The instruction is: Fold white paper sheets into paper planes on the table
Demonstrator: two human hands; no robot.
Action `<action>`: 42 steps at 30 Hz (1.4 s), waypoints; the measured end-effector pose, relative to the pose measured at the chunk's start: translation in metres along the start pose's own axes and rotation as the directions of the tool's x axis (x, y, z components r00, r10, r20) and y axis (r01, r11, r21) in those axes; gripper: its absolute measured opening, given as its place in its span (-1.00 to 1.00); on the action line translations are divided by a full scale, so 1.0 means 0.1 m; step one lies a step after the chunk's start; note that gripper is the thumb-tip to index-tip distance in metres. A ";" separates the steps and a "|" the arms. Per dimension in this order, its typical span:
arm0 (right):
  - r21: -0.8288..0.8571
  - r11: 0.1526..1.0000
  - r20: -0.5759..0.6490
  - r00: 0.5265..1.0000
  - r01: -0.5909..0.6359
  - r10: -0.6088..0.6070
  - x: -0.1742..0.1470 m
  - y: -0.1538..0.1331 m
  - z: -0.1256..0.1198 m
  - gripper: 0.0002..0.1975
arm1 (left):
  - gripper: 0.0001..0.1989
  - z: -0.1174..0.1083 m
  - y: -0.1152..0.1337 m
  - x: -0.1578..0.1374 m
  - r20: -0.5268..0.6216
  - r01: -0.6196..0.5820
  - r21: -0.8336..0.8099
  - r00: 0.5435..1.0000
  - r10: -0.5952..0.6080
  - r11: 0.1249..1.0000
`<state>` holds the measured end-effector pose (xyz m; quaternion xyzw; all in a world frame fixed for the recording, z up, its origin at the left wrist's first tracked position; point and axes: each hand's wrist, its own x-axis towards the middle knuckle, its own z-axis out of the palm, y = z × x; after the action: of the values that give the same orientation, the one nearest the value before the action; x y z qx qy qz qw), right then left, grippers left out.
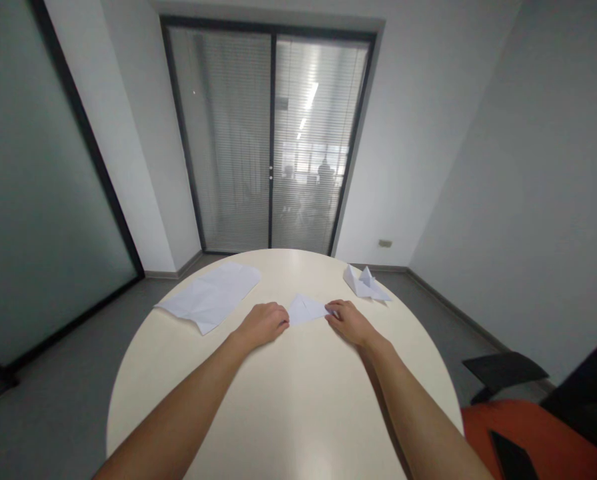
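Note:
A small folded sheet of white paper (pixel 306 309), roughly triangular with its peak pointing away from me, lies on the round table between my hands. My left hand (pixel 267 322) has its fingers closed at the paper's left corner. At the right corner, my right hand (pixel 347 320) pinches the edge between thumb and fingers. Creases show near the middle of the paper. The fingertips partly hide both corners.
The pale round table (pixel 288 400) fills the foreground. A creased, larger paper sheet (pixel 216 293) lies at its left. Near the far right edge stands a folded paper shape (pixel 366 285) with raised points. An orange chair (pixel 528 433) is at the lower right; glass doors (pixel 271 140) stand beyond.

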<state>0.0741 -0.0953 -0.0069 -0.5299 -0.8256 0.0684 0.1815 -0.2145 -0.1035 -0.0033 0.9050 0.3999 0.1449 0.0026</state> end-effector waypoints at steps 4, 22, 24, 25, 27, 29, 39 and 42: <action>0.042 0.998 -0.002 0.999 -0.046 0.047 0.00 0.02 -0.03 -0.67 | -0.77 0.03 -0.02 0.00 -0.014 0.039 -0.012 0.999 -0.039 0.999; -0.025 0.990 -0.034 0.989 -0.142 0.141 -0.03 -0.05 -0.06 -0.62 | -0.76 0.06 0.02 0.02 -0.065 0.150 -0.058 0.986 -0.154 0.987; -0.039 0.989 -0.047 0.989 -0.144 0.142 -0.03 -0.07 -0.06 -0.62 | -0.76 0.06 0.03 0.02 -0.070 0.156 -0.059 0.985 -0.160 0.986; -0.048 0.988 -0.053 0.988 -0.146 0.144 -0.03 -0.07 -0.06 -0.61 | -0.76 0.06 0.03 0.02 -0.070 0.157 -0.056 0.985 -0.160 0.986; -0.068 0.985 -0.061 0.986 -0.160 0.156 -0.02 -0.09 -0.05 -0.60 | -0.76 0.05 0.04 0.03 -0.072 0.159 -0.045 0.984 -0.161 0.986; -0.085 0.981 -0.063 0.984 -0.173 0.168 -0.01 -0.11 -0.05 -0.59 | -0.75 0.03 0.06 0.03 -0.072 0.170 -0.030 0.983 -0.171 0.985; 0.018 0.995 -0.141 0.985 -0.097 0.099 0.03 -0.17 -0.01 -0.60 | -0.73 -0.01 0.11 0.05 -0.113 0.297 -0.008 0.949 -0.296 0.955; 0.036 0.997 -0.156 0.985 -0.074 0.078 0.03 -0.17 0.00 -0.62 | -0.74 0.00 0.09 0.06 -0.126 0.318 -0.017 0.940 -0.318 0.948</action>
<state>0.0587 -0.0994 -0.0008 -0.5619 -0.7867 0.0457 0.2514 -0.2041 -0.1048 -0.0004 0.8176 0.5402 0.1993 -0.0010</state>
